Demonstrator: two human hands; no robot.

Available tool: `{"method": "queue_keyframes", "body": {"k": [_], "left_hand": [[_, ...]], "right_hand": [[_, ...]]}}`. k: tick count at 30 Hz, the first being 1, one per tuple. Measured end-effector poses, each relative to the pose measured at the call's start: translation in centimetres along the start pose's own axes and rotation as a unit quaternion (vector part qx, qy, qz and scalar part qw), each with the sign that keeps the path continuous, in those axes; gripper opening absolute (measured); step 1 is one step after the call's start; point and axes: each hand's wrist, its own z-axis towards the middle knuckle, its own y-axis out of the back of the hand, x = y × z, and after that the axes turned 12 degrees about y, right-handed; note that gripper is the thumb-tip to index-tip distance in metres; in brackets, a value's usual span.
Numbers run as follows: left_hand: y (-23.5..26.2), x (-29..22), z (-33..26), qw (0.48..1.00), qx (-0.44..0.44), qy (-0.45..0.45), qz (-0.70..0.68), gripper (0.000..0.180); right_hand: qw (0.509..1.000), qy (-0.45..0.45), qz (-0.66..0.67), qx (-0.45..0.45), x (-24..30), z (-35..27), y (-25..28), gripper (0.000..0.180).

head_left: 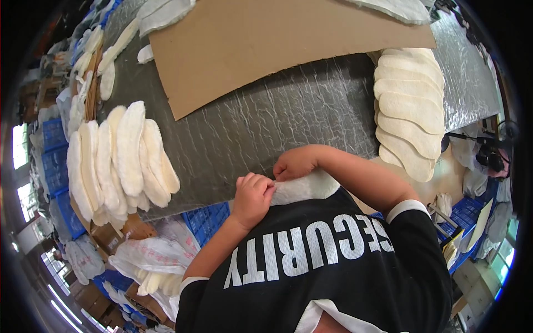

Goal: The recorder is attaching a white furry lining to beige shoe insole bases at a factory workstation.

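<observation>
A fluffy white insole (306, 188) lies against my black shirt at the near edge of the table. My left hand (253, 198) is closed, pinching the insole's left end between thumb and fingers. My right hand (297, 162) bends in from the right, its fingers curled down on the same end, close beside the left thumb. What exactly the right fingertips grip is partly hidden. To the left is a pile of fluffy cream insoles (131, 150). A fanned stack of smoother cream insoles (411, 105) is on the right.
A large brown cardboard sheet (277, 44) covers the far part of the plastic-covered table (239, 139). More white pieces (164, 14) lie at its far edge. Below the table, a plastic bag of insoles (158, 280) and blue crates (208, 222) stand at the left.
</observation>
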Motion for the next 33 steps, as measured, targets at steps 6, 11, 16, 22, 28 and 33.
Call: {"method": "queue_keyframes", "body": {"k": [6, 11, 16, 22, 28, 33], "left_hand": [[0.5, 0.2, 0.5, 0.999, -0.011, 0.032, -0.017, 0.010], [0.7, 0.8, 1.0, 0.999, -0.024, 0.028, -0.014, 0.009], [1.1, 1.5, 1.9, 1.000, -0.006, -0.006, -0.021, 0.008], [1.4, 1.2, 2.5, 0.992, -0.019, -0.112, 0.056, 0.008], [1.3, 1.7, 2.5, 0.986, 0.003, -0.155, 0.066, 0.012], [2.0, 2.0, 2.7, 0.995, 0.067, -0.010, -0.069, 0.013]], "right_hand": [[0.999, -0.006, 0.048, -0.021, 0.0, 0.2, 0.5, 0.021], [0.997, -0.008, 0.072, -0.025, -0.2, 0.3, 0.8, 0.021], [0.990, -0.001, 0.127, -0.053, -0.7, 0.5, 0.7, 0.023], [0.996, -0.065, 0.055, -0.030, -0.2, 1.4, 1.5, 0.025], [0.995, -0.044, -0.049, -0.075, -0.2, 2.5, 1.0, 0.025], [0.995, -0.038, -0.006, -0.089, -0.4, 2.0, 0.8, 0.024]]}}
